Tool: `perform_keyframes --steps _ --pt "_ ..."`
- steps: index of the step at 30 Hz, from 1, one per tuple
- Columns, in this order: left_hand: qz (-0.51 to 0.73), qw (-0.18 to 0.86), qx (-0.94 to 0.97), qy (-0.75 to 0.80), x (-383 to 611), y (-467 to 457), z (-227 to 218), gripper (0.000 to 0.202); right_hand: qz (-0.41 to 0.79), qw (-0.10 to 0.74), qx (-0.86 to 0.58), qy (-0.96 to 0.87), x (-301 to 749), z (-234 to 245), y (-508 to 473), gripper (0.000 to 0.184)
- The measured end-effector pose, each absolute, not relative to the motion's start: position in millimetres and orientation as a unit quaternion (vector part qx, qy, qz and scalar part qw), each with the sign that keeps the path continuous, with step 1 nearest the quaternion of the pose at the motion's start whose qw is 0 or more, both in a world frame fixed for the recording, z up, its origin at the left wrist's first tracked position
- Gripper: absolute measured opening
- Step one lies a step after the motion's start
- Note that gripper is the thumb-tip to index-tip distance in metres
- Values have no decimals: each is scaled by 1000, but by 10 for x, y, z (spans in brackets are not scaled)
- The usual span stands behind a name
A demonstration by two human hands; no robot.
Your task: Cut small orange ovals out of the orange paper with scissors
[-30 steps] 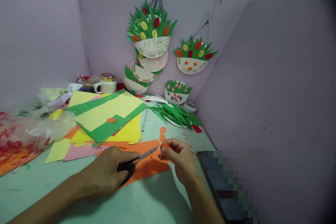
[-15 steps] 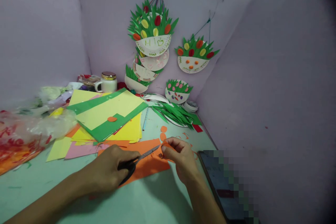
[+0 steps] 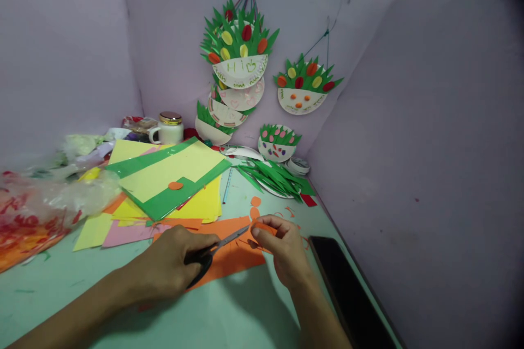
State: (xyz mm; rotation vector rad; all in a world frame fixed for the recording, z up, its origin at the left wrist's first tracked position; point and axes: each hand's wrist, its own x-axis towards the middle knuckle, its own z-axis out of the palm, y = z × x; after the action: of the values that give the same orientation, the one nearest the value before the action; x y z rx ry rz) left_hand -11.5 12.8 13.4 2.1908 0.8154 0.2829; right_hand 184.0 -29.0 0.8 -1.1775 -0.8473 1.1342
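Two hands of mine are full: my left hand [image 3: 176, 262] is curled round the scissors [image 3: 225, 241], and my right hand [image 3: 284, 248] pinches a small orange piece [image 3: 265, 227], above the big orange sheet [image 3: 235, 264]. Past the sheet, a white plate [image 3: 272, 191] has green strips [image 3: 276, 177] on it. Left of the sheet, a clear bag [image 3: 96, 193] has red and orange stuff inside.

I see a phone [image 3: 347, 292] lying near right, its screen dark, a plastic bag [image 3: 57, 202] to my left, a lidded mug [image 3: 171, 133] far left, and plates [image 3: 240, 71] hanging on the far wall [image 3: 176, 38].
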Motion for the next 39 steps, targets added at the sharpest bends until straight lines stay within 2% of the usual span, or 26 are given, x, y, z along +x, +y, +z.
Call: perform_keyframes --steps 12,20,28,39 --pt "105 432 840 311 -108 139 29 17 492 638 -492 -329 1834 -70 -294 18" --pt "111 398 856 311 -125 141 25 22 470 615 -508 -378 1828 -54 -302 9" --pt "83 376 867 315 -142 163 99 15 476 592 -512 -401 1839 27 -303 6" --pt "83 406 858 303 -146 162 57 14 475 593 -515 -397 1835 27 -308 7"
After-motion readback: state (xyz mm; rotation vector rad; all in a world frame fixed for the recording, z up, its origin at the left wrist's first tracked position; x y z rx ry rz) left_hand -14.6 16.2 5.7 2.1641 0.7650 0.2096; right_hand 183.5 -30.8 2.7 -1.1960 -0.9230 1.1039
